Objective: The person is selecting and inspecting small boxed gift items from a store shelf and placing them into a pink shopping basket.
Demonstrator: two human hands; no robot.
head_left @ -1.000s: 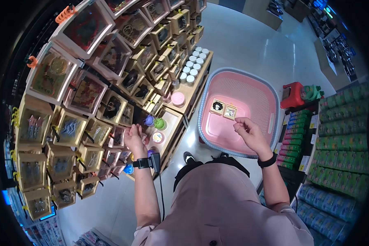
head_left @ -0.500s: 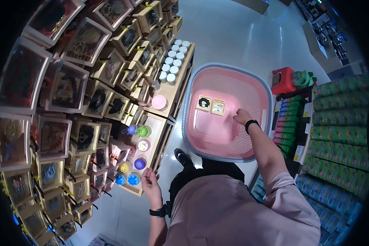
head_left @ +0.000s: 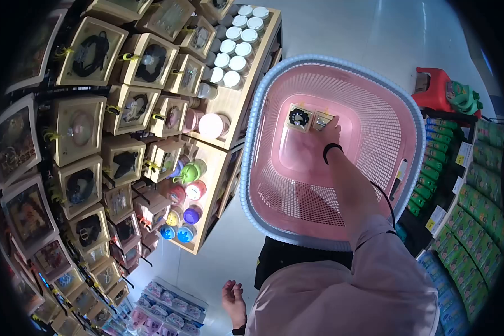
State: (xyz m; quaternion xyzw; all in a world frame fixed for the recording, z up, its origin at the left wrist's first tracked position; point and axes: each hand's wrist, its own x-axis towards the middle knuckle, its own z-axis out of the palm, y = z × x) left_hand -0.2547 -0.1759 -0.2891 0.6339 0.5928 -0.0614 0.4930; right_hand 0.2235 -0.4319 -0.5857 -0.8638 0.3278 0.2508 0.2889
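Observation:
A large pink laundry basket (head_left: 375, 129) with a blue-grey rim stands in front of me. On its bottom lie two small square wooden boxes with clear fronts. The left box (head_left: 299, 117) shows a black ring-shaped item around something light. My right hand (head_left: 332, 134), with a black band at the wrist, reaches into the basket and has its fingers on the edge of the right box (head_left: 322, 120), which looks slightly tilted. Low beside my body hangs my left hand (head_left: 233, 303), its fingers loosely curled and apart with nothing in them.
Racks of similar hanging boxes (head_left: 81, 131) fill the left side. A wooden shelf (head_left: 207, 154) beside the basket holds white-lidded jars (head_left: 235, 63) and colourful containers. At right are green packs (head_left: 476, 241), price tags and a red jug (head_left: 431, 89).
My right hand has moved left across the basket onto the right box. The basket appears nearer and larger. My left hand has dropped lower, away from the shelf.

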